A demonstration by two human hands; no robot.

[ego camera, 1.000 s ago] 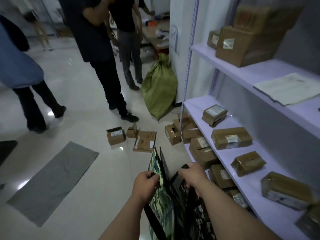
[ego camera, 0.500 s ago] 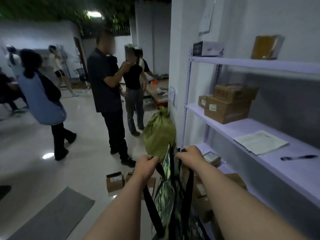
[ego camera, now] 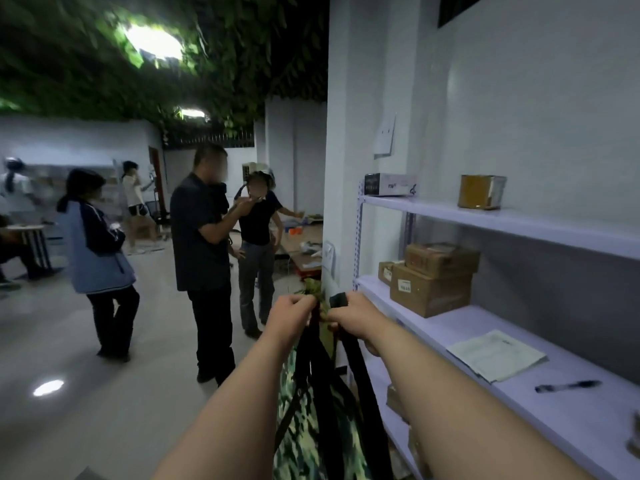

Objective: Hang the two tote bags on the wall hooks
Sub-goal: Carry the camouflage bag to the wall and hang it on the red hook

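Note:
Both my hands are raised in front of me at about waist-high shelf level, holding tote bags by their black straps. My left hand (ego camera: pixel 292 318) is closed on the straps of a green camouflage-patterned tote bag (ego camera: pixel 304 441) that hangs below it. My right hand (ego camera: pixel 353 315) is closed on a wide black strap (ego camera: pixel 360 382) of the second bag, whose body is mostly hidden behind my right forearm. The bags hang side by side, touching. No wall hooks are visible.
A white shelf unit (ego camera: pixel 485 216) with cardboard boxes (ego camera: pixel 429 289), papers (ego camera: pixel 495 355) and a pen (ego camera: pixel 568 386) stands close on the right. A white pillar (ego camera: pixel 346 133) is straight ahead. Several people stand on the open floor to the left, the nearest (ego camera: pixel 204 258) just beyond my hands.
My view has tilted upward from the floor to the shelves and ceiling. Both hands have lifted the bags higher, still gripping the straps.

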